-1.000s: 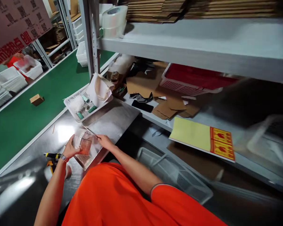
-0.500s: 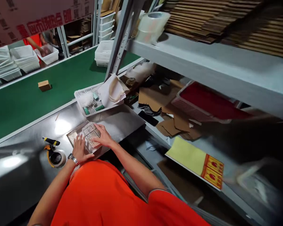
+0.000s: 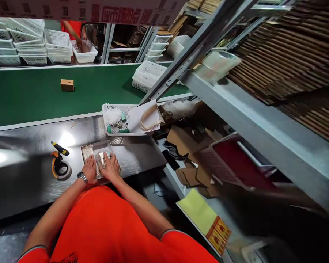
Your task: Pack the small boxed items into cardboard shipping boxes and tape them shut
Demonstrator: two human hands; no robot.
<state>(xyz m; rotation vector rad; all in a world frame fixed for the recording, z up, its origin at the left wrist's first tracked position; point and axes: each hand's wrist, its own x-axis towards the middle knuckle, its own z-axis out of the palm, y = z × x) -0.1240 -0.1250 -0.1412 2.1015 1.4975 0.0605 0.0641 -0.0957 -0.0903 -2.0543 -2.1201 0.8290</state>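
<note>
A smooth, silvery metal desk [image 3: 139,155] runs from the left edge of the view to a corner right of centre, its surface scuffed and shiny (two bright patches of reflected light show on its left half). On the left lie a yellow-and-black utility knife [image 3: 60,148] and, just beside it, a tape dispenser [image 3: 55,168] with orange parts. Near the middle, by the front edge, sits an open shallow box [image 3: 82,152]. Behind it, along the far edge, stands a white perforated plastic basket [image 3: 106,126]. A thin pale strip [image 3: 74,124] lies left of the basket.
</note>
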